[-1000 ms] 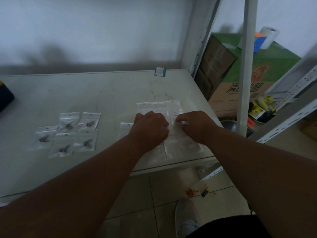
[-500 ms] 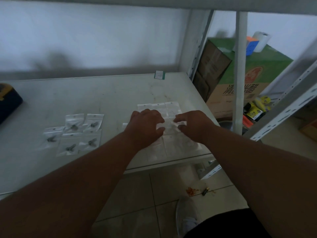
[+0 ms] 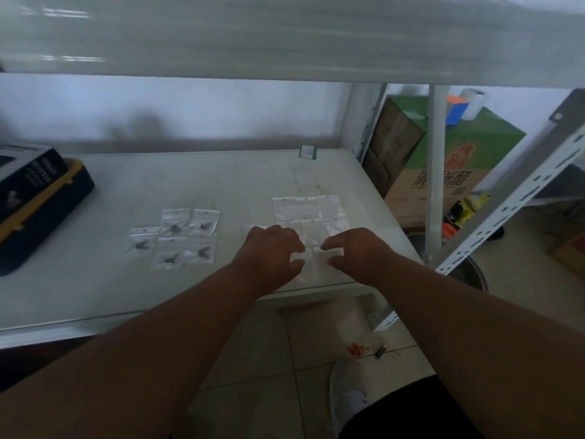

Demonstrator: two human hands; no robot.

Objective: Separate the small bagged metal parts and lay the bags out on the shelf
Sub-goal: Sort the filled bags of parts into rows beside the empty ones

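At far left on the shelf (image 3: 95,296), a dark case with yellow trim (image 3: 41,213) and a dark box (image 3: 22,172) lying on top of it. Further right, a cluster of five small clear bags (image 3: 177,237), each with a dark metal part inside, laid flat and just touching or slightly overlapping. Right of centre, near the front edge, a sheet of joined clear bags (image 3: 308,210) spread flat in rows, contents too faint to tell. Left hand (image 3: 272,251) palm down on the sheet's near left portion, fingers bent with tips on the plastic, thumb spread out below; whether pinching or only pressing, cannot tell. Right hand (image 3: 354,251) just beside it, well apart from the cluster, fingers curled onto the plastic with thumb and forefinger close together at a bag edge; a true pinch cannot be confirmed. Small green-edged card (image 3: 308,152) at the shelf's back edge. Beyond the white post (image 3: 435,185), a green and brown carton (image 3: 456,166) with a coloured puzzle cube (image 3: 456,110) and a white roll (image 3: 473,103) on top. Below, tiled floor (image 3: 253,359) and a white shoe (image 3: 348,394).
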